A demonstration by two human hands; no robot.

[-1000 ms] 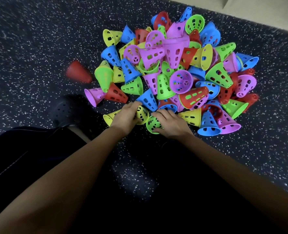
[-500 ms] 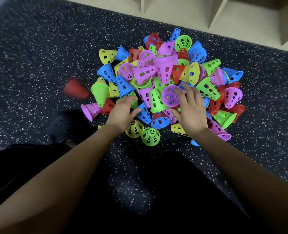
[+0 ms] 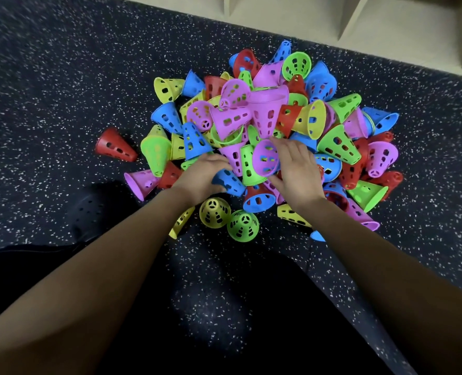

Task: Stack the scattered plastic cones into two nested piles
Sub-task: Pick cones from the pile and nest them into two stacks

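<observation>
Update: both hands have left the near edge of the heap of cones [image 3: 335, 143] and gone into it. A second ago they were down on the yellow cone [image 3: 214, 212] and green cone [image 3: 242, 226]. Half a second ago they were over the heap, fingers spread, nothing held.

Now:
- Left hand [image 3: 202, 178]: fingers curled round a blue cone [image 3: 229, 183] at the near edge of the heap, lying on its side.
- Right hand [image 3: 296, 171]: fingers over the far rim of a purple cone [image 3: 265, 158], thumb under the near rim. It reads as a pinch, though the contact on the far side is hidden. The cone's mouth faces me.
- Yellow and green cones stand tip up on the speckled floor [image 3: 48, 90], side by side and just clear of the heap, with no hand on them.

My read: those two are the bases of the two piles, and the blue and purple ones are the first to go on top. The task has barely started, since nearly every cone is still loose in the heap. One red cone [image 3: 116, 145] lies apart on the left.

Risk: both picks are wedged among their neighbours, so lifting them may tip the cones leaning on them.
</observation>
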